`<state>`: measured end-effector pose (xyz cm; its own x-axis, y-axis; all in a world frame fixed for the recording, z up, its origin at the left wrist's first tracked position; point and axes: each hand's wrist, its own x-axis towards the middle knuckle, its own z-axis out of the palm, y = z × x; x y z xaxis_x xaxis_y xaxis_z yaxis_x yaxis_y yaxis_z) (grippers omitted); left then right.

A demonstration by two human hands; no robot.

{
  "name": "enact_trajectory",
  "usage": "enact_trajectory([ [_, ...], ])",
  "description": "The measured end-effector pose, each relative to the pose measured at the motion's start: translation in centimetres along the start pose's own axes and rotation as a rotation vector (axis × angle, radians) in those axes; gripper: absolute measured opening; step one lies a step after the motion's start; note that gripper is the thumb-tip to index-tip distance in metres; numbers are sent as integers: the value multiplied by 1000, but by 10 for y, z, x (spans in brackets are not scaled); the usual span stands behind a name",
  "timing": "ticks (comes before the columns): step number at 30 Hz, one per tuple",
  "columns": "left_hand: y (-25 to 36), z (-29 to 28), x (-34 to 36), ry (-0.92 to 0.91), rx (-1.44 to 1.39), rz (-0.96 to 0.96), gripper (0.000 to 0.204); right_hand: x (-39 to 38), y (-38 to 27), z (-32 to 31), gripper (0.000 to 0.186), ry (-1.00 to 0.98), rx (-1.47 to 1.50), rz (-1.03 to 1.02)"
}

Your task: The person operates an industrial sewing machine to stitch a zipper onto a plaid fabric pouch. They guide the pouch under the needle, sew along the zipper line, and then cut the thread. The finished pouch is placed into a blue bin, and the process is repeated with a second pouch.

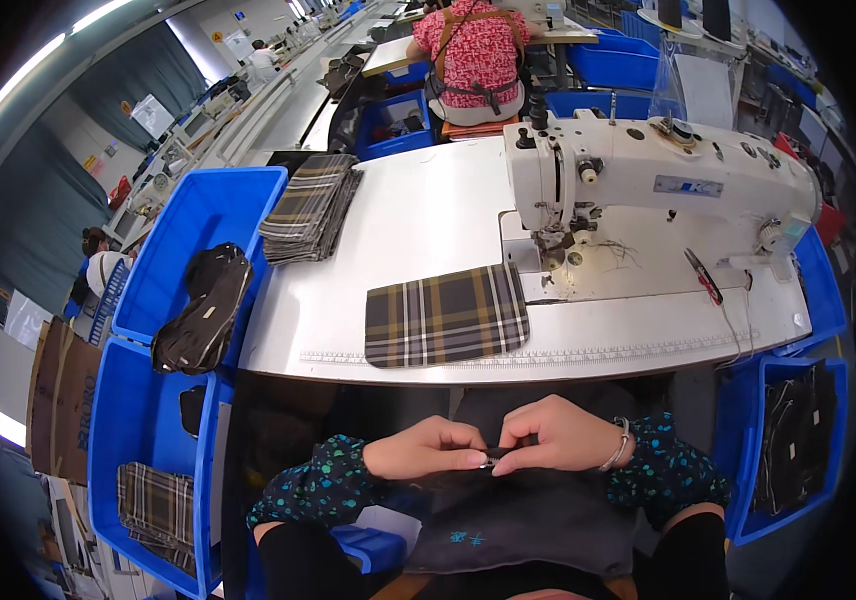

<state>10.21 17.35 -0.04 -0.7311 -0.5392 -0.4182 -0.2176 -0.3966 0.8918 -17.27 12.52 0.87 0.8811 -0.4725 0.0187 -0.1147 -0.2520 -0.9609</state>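
Note:
My left hand and my right hand meet over my lap, fingertips pinched together. Between them is a small dark piece with a shiny, pale bit; its kind is too small to make out. Beyond my hands, a plaid fabric panel lies flat near the table's front edge, its right end by the sewing machine. Neither hand touches the panel or the machine. A dark apron covers my lap beneath the hands.
A stack of plaid panels sits at the table's back left. Small scissors lie right of the needle area. Blue bins stand left and right, holding dark and plaid pieces. Ahead, a person in a red patterned top sits facing away.

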Motion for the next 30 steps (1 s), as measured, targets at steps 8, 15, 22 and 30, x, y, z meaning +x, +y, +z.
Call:
enact_trajectory([
  [8, 12, 3, -6, -95, 110, 141, 16, -5, -4, -8, 18, -80, 106, -283],
  [15, 14, -45, -70, -15, 367, 325, 21, -63, 12, -80, 22, 493, 419, -514],
  [22, 81, -25, -127, 752, 1219, 248, 28, -46, 2, -72, 19, 400, -298, -362],
  [30, 88, -67, -68, 945, 1612, 9, 29, 47, 90, -103, 20, 332, -972, -640],
])
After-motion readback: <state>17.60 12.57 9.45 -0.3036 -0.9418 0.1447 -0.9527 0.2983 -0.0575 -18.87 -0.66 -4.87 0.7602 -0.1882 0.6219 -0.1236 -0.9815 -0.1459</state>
